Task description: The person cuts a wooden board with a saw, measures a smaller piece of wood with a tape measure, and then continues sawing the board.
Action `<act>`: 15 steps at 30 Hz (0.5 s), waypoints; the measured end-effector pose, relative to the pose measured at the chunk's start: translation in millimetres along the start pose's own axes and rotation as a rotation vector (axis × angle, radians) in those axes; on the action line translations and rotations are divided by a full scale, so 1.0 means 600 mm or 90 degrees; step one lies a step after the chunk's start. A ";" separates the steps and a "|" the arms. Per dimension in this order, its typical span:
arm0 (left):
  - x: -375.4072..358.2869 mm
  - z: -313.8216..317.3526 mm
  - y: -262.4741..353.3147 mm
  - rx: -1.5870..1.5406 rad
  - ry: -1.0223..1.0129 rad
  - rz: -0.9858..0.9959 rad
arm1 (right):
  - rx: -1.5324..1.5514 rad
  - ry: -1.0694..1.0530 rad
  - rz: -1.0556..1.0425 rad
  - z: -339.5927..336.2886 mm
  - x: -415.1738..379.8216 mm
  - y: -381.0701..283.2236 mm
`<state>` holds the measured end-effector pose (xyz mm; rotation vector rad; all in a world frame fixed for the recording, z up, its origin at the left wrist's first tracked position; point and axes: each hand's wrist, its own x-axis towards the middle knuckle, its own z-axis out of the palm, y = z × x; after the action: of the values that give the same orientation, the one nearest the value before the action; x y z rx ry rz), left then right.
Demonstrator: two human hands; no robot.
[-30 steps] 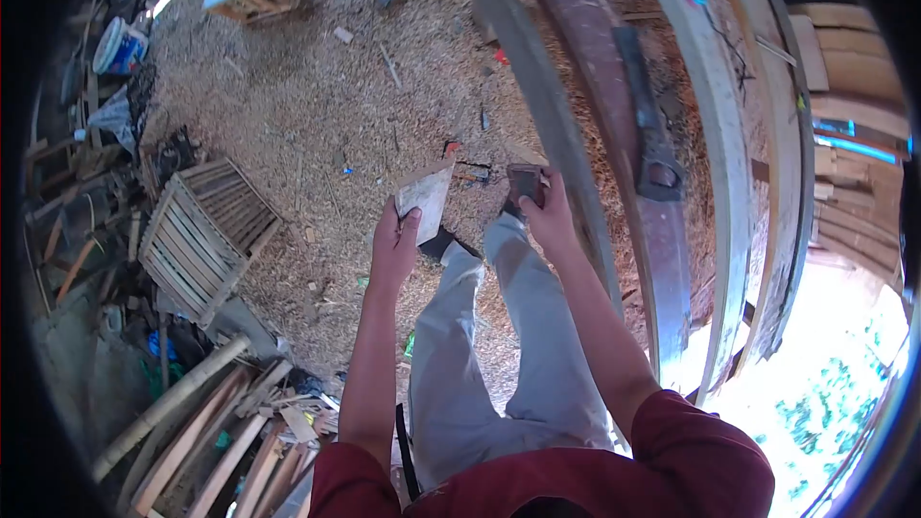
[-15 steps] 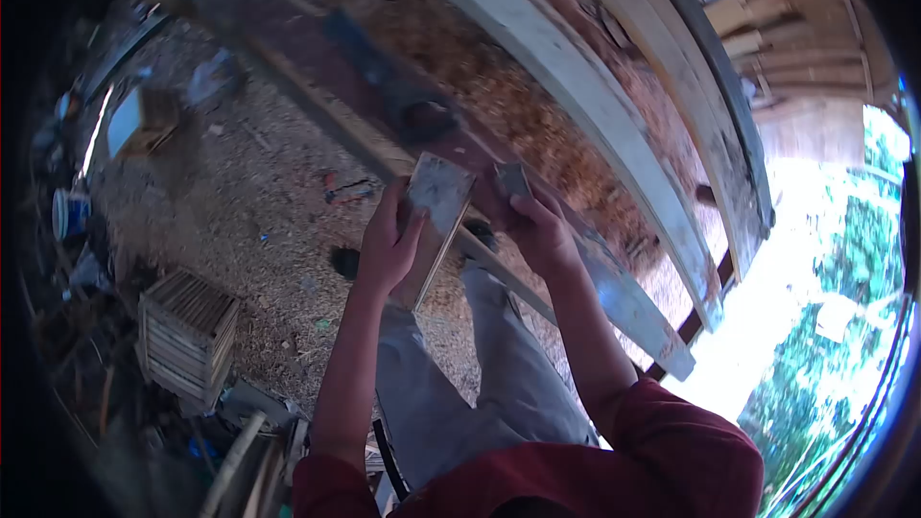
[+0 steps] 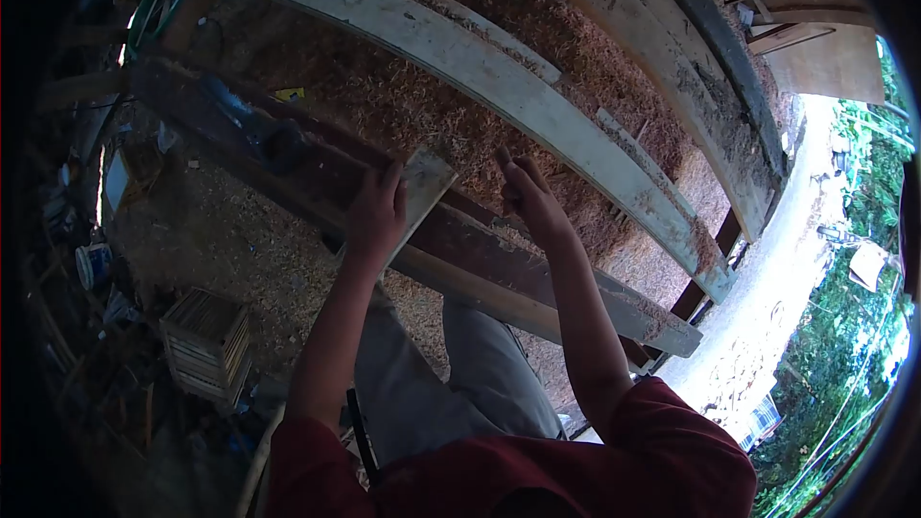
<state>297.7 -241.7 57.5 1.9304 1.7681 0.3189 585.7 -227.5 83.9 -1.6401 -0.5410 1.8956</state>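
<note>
My left hand is closed on a flat wooden board, its fingers over the board's top face near the upper left edge. The board lies tilted across a dark wooden beam. Right of the board, my right hand is raised over the beam, fingers closed around a small dark block, of which little more than the tip shows. Block and board are apart.
A long pale plank runs diagonally beyond my hands, with wood shavings beside it. A slatted crate stands at the lower left, near a white bucket. A blue tool lies on the dark beam's far left.
The board has gone from being held up in front of me to resting across the beam. My right hand has shifted slightly up with the block, now mostly hidden. The view has moved.
</note>
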 end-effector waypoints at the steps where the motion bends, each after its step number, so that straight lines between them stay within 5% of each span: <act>1: -0.004 -0.005 -0.008 0.015 -0.006 -0.019 | -0.023 -0.013 0.001 0.004 0.010 0.010; 4: -0.007 -0.030 -0.035 0.060 -0.057 -0.076 | -0.083 -0.055 -0.011 0.030 0.037 0.028; 10: 0.032 0.013 -0.005 0.104 0.228 -0.092 | -0.176 -0.080 -0.160 0.078 0.094 0.085; 15: 0.058 0.053 0.010 0.189 0.254 -0.211 | -0.214 -0.048 -0.184 0.097 0.075 0.061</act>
<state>323.2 -214.2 28.0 1.8075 2.4793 0.3571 518.7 -222.2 36.6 -1.5885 -1.1156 1.7236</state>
